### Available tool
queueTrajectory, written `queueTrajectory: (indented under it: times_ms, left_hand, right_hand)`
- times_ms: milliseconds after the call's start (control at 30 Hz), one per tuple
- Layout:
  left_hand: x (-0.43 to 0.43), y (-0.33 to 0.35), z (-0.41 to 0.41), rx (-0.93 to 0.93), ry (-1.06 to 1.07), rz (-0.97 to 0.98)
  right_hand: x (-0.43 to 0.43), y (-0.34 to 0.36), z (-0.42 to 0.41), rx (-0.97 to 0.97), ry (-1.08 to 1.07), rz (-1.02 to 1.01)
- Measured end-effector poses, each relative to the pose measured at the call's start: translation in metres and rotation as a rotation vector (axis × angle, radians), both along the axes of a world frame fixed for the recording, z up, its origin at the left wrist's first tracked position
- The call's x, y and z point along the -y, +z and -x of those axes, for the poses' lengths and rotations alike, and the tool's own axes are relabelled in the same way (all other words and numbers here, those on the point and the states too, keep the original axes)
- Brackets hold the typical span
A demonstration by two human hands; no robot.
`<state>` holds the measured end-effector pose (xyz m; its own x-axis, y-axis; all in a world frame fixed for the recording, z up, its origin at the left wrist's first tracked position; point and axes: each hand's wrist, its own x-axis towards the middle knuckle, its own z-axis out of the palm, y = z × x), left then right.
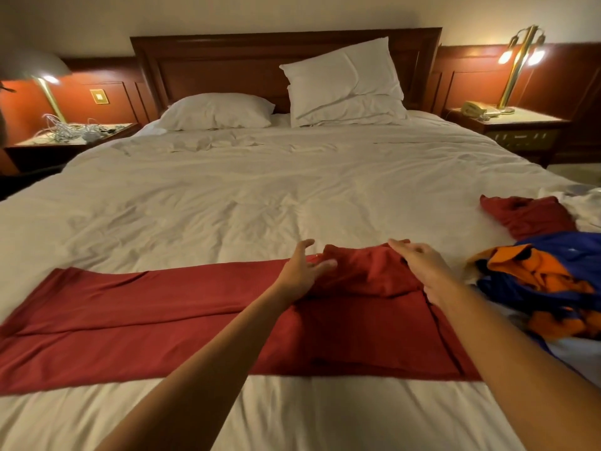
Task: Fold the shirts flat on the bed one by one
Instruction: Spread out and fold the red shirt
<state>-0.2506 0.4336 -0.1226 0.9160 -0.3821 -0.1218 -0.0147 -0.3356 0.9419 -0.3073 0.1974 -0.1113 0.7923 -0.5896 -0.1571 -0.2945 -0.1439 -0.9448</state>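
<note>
The left hand [305,268] and right hand [422,271] were both spread loose, fingers straight, holding nothing. They sat on either side of a bunched hump at the far edge of the red shirt [195,314]. Whether the palms pressed the cloth or hovered just over it could not be told. The shirt lay flat across the bed [260,196], its long part running left out of view and its near edge straight. Beyond its far edge the white sheet lay open up to a flat pillow [218,112] and a propped pillow [344,83]. Just right of the shirt sat a blue-and-orange heap [553,278], with another red garment [527,216] behind it near the bed's right edge.
</note>
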Motion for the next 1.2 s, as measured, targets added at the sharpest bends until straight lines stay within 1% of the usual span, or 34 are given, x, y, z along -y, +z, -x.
queueTrajectory:
  times_ms: [33, 100, 133, 200, 267, 333, 367, 467, 500, 533, 567, 633, 700, 800, 900, 1000, 1033, 1100, 1200]
  left_hand:
    - [-0.001, -0.006, 0.003, 0.021, -0.029, 0.004]
    - [-0.005, -0.016, 0.005, 0.11, -0.033, 0.015]
    - [-0.007, -0.019, 0.005, 0.169, -0.017, 0.013]
    - [-0.01, -0.024, 0.005, 0.25, 0.013, 0.023]
    - [-0.01, -0.026, 0.007, 0.276, 0.006, 0.062]
    - [-0.008, -0.026, 0.01, 0.28, -0.019, 0.069]
    - [-0.008, -0.026, 0.011, 0.275, -0.034, 0.073]
    - [-0.011, -0.03, 0.011, 0.252, -0.069, 0.151]
    - [-0.013, -0.031, 0.012, 0.245, -0.066, 0.17]
    - [-0.014, -0.033, 0.012, 0.253, -0.055, 0.16]
    - [-0.015, -0.035, 0.012, 0.286, -0.039, 0.11]
    - [-0.013, -0.038, 0.013, 0.395, -0.018, -0.069]
    - [-0.009, -0.039, 0.015, 0.489, -0.007, -0.217]
    - [-0.006, -0.044, 0.016, 0.586, -0.001, -0.337]
    - [-0.011, -0.053, 0.014, 0.61, 0.033, -0.383]
    - [-0.01, -0.055, 0.012, 0.606, 0.005, -0.402]
    - [-0.009, -0.055, 0.012, 0.607, -0.028, -0.432]
    - [-0.008, -0.057, 0.011, 0.585, -0.088, -0.481]
    - [-0.009, -0.06, 0.007, 0.533, -0.119, -0.512]
  right_hand:
    - [-0.001, -0.007, 0.002, 0.008, -0.043, -0.024]
    - [-0.001, -0.014, 0.007, 0.074, -0.068, 0.011]
    - [-0.002, -0.016, 0.011, 0.104, -0.04, 0.054]
    - [-0.004, -0.022, 0.021, 0.133, 0.084, 0.139]
    - [-0.001, -0.031, 0.029, 0.146, 0.211, 0.263]
    - [0.003, -0.034, 0.03, 0.189, 0.28, 0.385]
    - [0.005, -0.032, 0.029, 0.227, 0.279, 0.397]
    - [0.008, -0.027, 0.027, 0.308, 0.19, 0.277]
    - [0.008, -0.028, 0.028, 0.31, 0.182, 0.284]
    - [0.008, -0.029, 0.029, 0.286, 0.198, 0.334]
    - [0.008, -0.031, 0.03, 0.236, 0.237, 0.411]
    - [0.007, -0.035, 0.03, 0.125, 0.309, 0.573]
    - [0.007, -0.036, 0.027, 0.055, 0.323, 0.705]
    - [0.011, -0.032, 0.025, -0.049, 0.352, 0.804]
    - [0.016, -0.031, 0.025, -0.097, 0.306, 0.82]
    - [0.02, -0.028, 0.016, 0.002, 0.067, 0.72]
    - [0.021, -0.027, 0.01, 0.003, 0.009, 0.689]
    - [0.023, -0.026, -0.003, -0.067, -0.026, 0.642]
    - [0.022, -0.026, -0.02, -0.158, -0.076, 0.615]
